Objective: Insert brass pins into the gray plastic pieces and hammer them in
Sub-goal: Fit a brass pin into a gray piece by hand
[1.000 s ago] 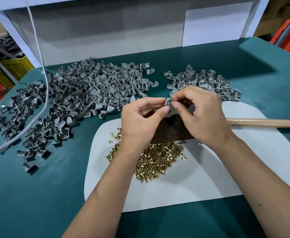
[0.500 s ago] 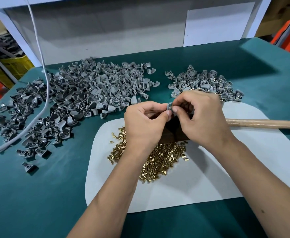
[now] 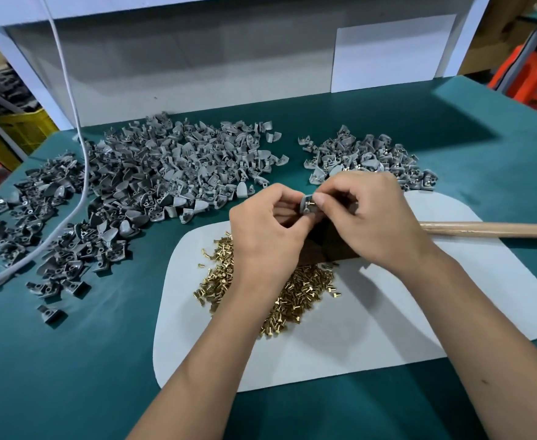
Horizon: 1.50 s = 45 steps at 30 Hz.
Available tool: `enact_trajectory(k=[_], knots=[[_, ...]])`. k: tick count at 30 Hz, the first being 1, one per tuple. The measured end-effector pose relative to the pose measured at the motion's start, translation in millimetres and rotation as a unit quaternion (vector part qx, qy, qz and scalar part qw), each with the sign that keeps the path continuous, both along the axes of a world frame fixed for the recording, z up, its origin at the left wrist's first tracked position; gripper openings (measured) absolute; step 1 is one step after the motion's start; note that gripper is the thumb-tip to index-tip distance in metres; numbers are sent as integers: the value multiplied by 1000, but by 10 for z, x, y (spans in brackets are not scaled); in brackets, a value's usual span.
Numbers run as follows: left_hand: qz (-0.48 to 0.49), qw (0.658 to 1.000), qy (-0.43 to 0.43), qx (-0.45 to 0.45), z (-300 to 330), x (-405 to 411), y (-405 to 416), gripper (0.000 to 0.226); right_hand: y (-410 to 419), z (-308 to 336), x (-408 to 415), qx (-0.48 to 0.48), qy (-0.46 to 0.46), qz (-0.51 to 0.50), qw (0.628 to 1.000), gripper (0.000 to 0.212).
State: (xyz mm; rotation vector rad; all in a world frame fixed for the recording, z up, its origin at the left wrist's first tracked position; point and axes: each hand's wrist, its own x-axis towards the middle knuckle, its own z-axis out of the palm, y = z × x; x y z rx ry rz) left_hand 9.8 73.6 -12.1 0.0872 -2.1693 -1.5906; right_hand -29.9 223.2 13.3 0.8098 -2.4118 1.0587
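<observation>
Head cam, middle of the frame: both hands are meeting over the white mat (image 3: 387,328). The left hand (image 3: 267,236) is pinching a small gray piece (image 3: 305,207) with curled fingers, and the right hand (image 3: 378,217) is pinching a brass pin (image 3: 311,203) right against it. The loose brass pins (image 3: 292,290) are sitting on the mat below the hands. A big gray pile (image 3: 165,176) is lying at upper left, a smaller pile (image 3: 368,157) at upper right. A wooden handle (image 3: 489,229) is poking in from the right edge.

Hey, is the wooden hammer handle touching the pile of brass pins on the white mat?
Apart. The head view shows the wooden hammer handle lying off to the right, with bare white mat between it and the pile of brass pins.
</observation>
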Motion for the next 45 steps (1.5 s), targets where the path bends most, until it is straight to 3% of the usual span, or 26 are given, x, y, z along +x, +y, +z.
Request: enact_trajectory(k=[3, 6, 9, 12, 18, 25, 29, 34, 39, 41, 45], knots=[[6, 1000, 2, -26, 30, 11, -3, 27, 181, 56, -95, 22, -26, -15, 999, 11], [8, 998, 6, -65, 60, 10, -20, 37, 444, 42, -253, 113, -91, -91, 985, 8], [8, 993, 10, -118, 68, 12, -36, 24, 666, -8, -297, 216, -169, -149, 950, 11], [-9, 987, 3, -160, 38, -2, -65, 12, 734, 4, -239, 271, -202, -126, 933, 14], [-13, 982, -22, -189, -25, -57, -97, 11, 673, 3, -194, 261, -203, -90, 939, 11], [-19, 989, -28, -142, -31, -44, -138, 17, 766, 10, -229, 286, -171, -93, 938, 10], [-27, 994, -50, -93, 1, -34, -153, 15, 787, 113, -241, 202, -157, -115, 960, 7], [-29, 993, -55, -96, 22, -20, -143, 12, 637, 259, -133, 138, -123, -87, 979, 6], [-38, 993, -53, -97, 4, -34, -136, 13, 431, 316, 70, 92, -74, -41, 992, 22], [-44, 993, -55, -96, 5, -38, -139, 13, 355, 324, 119, 97, -90, -34, 991, 25], [-54, 991, -58, -105, 22, -27, -150, 15, 276, 335, 141, 201, -73, -62, 975, 29]])
